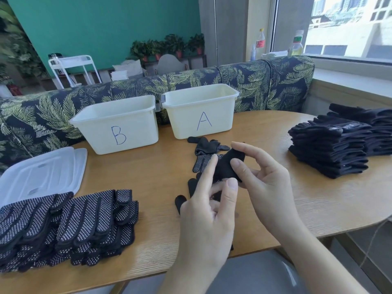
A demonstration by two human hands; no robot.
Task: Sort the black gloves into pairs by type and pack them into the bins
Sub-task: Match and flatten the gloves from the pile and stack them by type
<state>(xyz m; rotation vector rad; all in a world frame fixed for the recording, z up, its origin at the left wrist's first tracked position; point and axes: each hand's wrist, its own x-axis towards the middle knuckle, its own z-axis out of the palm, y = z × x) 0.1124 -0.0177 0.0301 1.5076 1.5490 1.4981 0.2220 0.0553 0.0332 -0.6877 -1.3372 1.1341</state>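
Both my hands hold one black glove (226, 168) above the middle of the wooden table (297, 204). My right hand (263, 183) pinches its cuff between thumb and fingers. My left hand (207, 211) grips the lower part, and the glove's fingers hang out beneath it. A dotted black glove (203, 158) lies crumpled behind them, in front of bin A (201, 111). Bin B (116, 124) stands to its left. A pile of dotted gloves (63, 225) lies at the front left. A stack of plain black gloves with labels (331, 147) sits at the right.
Two clear plastic lids (40, 172) lie at the left beside bin B. A leaf-patterned sofa back (265, 85) runs behind the bins. The table's rounded edge curves at the right, near a window sill with bottles (296, 43).
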